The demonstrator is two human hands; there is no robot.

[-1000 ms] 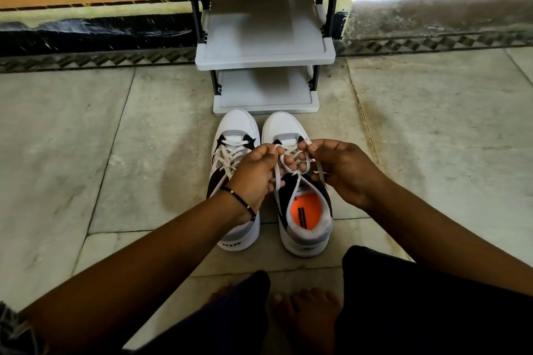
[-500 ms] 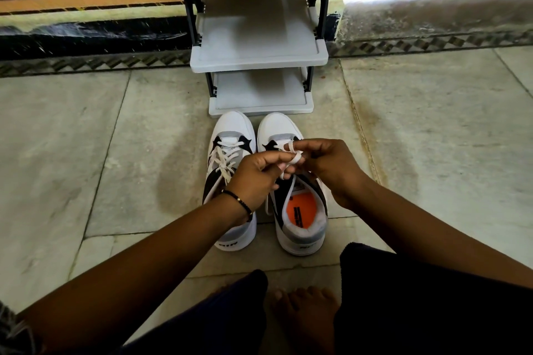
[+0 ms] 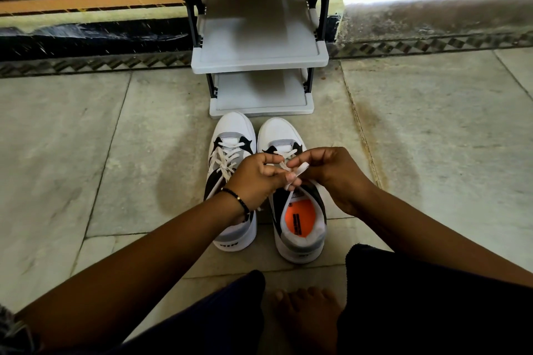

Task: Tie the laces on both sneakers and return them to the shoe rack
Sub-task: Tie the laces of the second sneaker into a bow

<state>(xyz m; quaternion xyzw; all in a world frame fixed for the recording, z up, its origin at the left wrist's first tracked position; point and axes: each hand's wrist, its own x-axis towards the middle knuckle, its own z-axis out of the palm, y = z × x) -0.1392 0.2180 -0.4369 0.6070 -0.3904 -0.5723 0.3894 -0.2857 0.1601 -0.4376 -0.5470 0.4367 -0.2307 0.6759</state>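
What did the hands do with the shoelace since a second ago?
The left hand and right hand drew together, gathering the wide lace loops into a tight pinch above the right sneaker. Both hands kept hold of the lace. The left sneaker and the shoe rack stayed put.

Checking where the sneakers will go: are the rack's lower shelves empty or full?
Empty. The middle shelf and bottom shelf of the shoe rack show only bare grey surface; both sneakers stand on the floor.

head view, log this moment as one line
step: tying | hands: left hand, right hand on right sneaker lace | left sneaker: floor | shoe rack: empty
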